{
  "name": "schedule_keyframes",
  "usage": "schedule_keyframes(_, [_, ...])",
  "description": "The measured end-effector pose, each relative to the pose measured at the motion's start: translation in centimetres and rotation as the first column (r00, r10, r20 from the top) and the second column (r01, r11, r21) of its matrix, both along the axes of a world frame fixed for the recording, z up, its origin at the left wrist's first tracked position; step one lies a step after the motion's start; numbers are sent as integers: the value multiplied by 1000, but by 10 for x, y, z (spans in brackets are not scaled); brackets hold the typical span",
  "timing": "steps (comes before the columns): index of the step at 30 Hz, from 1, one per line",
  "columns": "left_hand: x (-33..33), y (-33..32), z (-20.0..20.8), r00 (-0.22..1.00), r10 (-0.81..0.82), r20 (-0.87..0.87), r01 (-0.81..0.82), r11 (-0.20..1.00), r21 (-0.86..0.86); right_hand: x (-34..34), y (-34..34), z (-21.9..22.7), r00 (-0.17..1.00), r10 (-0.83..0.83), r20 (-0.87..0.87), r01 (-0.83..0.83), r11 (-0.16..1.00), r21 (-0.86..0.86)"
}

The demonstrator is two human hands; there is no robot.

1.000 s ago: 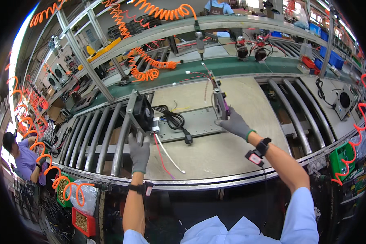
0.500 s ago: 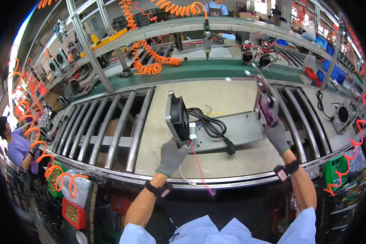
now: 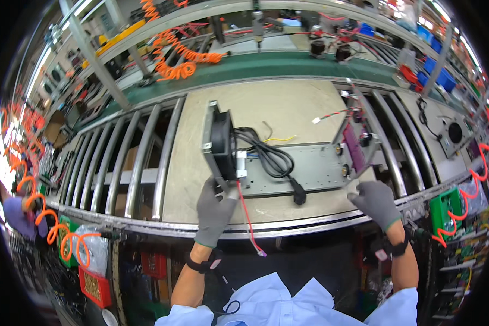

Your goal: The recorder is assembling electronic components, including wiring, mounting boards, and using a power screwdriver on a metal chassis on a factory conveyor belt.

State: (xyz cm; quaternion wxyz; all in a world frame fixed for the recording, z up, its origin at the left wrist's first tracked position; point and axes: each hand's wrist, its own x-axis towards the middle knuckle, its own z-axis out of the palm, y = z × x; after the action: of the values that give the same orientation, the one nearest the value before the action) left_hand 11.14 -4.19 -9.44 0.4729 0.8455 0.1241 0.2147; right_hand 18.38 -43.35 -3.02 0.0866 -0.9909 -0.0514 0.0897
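Note:
A grey metal chassis (image 3: 304,169) lies on the pale work board, with upright panels at both ends. On its left panel sits a black fan (image 3: 223,144). A coiled black power cord (image 3: 274,158) with a plug rests across the chassis base. At the right end stands a purple circuit board (image 3: 355,146) with wires. My left hand (image 3: 216,209), gloved in grey, has its fingers curled around the lower corner of the fan panel. A red wire (image 3: 245,209) hangs beside it over the front edge. My right hand (image 3: 377,204), also gloved, is apart from the chassis, fingers loosely bent and holding nothing.
Metal rollers (image 3: 126,163) flank the pale board (image 3: 288,108) on both sides. Another fan panel (image 3: 455,133) lies at the right. Orange coiled hoses (image 3: 179,69) hang behind. A red bin (image 3: 95,288) and a green bin (image 3: 445,212) stand below the front rail.
My right hand has let go of the chassis's right end and drawn back toward the front rail. The right end has come down onto the board. My left hand stays at the fan panel.

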Motion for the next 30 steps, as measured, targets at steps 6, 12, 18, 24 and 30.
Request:
schedule_keyframes(6, [1,-7,-25,981,73,-179,-3,931,364,39,99,-21,938,258,232,-336,842,422])
schedule_keyframes(12, [8,33,-43,970,-40,-239,85,980,179,110,189,-52,906,400,-139,-259,783,566])
schedule_keyframes(18, [8,39,-46,964,-57,-258,91,988,121,163,193,2,674,606,-422,169,429,887])
schedule_keyframes(24, [6,45,-35,952,-151,-266,159,987,10,217,243,57,886,435,-161,309,-294,904])
schedule_keyframes(30, [-3,52,-41,990,-101,-99,48,898,-437,58,244,6,984,60,170,-176,117,977])
